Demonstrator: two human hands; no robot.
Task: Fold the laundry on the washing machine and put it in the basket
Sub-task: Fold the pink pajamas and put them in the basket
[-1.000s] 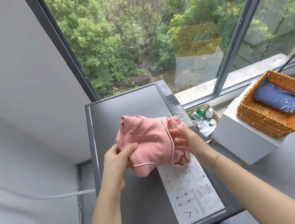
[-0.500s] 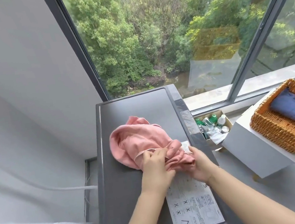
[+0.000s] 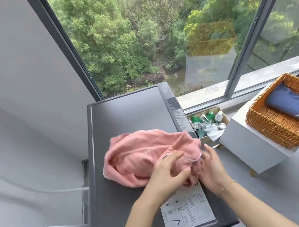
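A crumpled pink garment [image 3: 139, 154] with white piping lies on the grey top of the washing machine [image 3: 125, 113]. My left hand [image 3: 166, 174] is on its near right part, with cloth pinched between thumb and fingers. Beside it, my right hand [image 3: 211, 166] has straight fingers against the garment's right edge; its thumb is hidden. A wicker basket [image 3: 278, 129] sits to the right on a white box [image 3: 249, 148] and holds a folded dark blue garment [image 3: 294, 107].
A printed instruction sticker [image 3: 187, 212] covers the machine's near right corner. A cardboard box of bottles [image 3: 208, 121] stands on the floor between the machine and the white box. A large window lies behind, a grey wall to the left.
The garment has been spread wider to the right across the machine top. My hands have moved slightly apart, and my right hand's fingers have straightened. The view has shifted a little.
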